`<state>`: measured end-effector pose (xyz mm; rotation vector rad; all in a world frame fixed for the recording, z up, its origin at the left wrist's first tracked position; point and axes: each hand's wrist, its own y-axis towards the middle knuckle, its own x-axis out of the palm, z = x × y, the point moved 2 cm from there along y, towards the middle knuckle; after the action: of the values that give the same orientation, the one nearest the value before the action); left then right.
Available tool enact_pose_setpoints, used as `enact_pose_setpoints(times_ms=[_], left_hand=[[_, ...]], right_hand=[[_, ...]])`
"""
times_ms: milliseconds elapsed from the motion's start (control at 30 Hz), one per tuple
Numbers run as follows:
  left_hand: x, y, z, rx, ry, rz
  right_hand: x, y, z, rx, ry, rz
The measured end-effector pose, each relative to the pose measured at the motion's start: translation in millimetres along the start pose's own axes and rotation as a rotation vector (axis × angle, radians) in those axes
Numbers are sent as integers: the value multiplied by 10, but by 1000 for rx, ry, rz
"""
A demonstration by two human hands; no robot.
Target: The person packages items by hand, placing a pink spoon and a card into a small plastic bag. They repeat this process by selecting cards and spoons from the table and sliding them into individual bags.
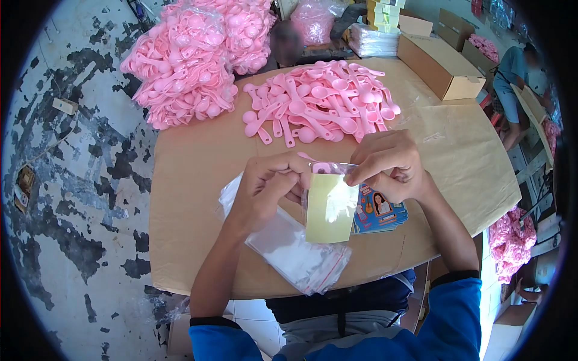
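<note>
Both hands hold one small clear plastic bag with a yellowish card inside it, above the table's near middle. My left hand grips its left top edge. My right hand pinches the top right corner. A pink plastic spoon pokes out of the bag's top between the two hands. A stack of printed cards lies on the table under my right hand. A pile of empty clear zip bags lies below my left hand.
A heap of loose pink spoons covers the far middle of the cardboard-covered table. Bagged pink spoons are stacked far left. A long cardboard box stands far right. Another person sits at the right.
</note>
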<state>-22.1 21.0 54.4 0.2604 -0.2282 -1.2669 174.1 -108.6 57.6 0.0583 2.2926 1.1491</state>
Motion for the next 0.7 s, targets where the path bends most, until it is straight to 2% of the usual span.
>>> enact_pose_setpoints(times_ms=[100,200,367,467,533,633,700], left_hand=[[90,14,-57,85,53,121],[70,25,-64,-12,228,104],[38,32,-128,-40,189,108],[50,36,-169,-1,161,87],[65,36,-166,4,183,78],[111,16,-106,2,236,100],[100,39,-68,60,225,146]], right_hand=[[2,9,7,-28,-28,5],[-17,27,-9,-59,-110,1],[-148,21,21,-128,-400,53],[-122,22,-14,183,-176,262],[71,46,-181,434,56,249],[10,-56,-376,730,52,26],[-85,-279,-494,593,11,135]])
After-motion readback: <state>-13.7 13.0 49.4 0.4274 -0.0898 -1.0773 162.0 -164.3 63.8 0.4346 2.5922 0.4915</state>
